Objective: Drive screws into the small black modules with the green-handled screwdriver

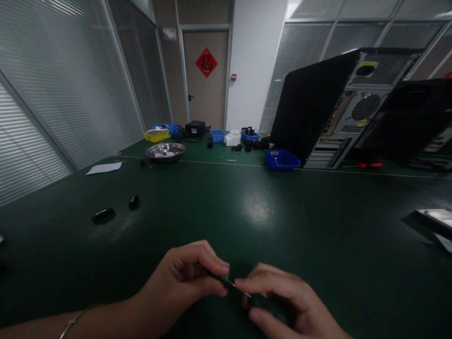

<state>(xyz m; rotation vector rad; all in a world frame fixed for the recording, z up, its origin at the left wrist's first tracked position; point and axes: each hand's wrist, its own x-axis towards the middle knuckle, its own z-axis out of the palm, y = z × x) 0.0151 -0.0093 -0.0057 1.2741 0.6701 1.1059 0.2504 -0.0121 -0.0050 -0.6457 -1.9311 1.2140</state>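
Head view: close work above a green table (205,202).
Left hand (187,273) pinches a small dark part (229,283); right hand (289,292) grips a screwdriver (269,306) pointed at it.

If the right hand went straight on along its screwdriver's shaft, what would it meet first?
Most likely the small dark part pinched in the left hand: the screwdriver in the right hand points at it. Whether the tip already touches is too small to tell.
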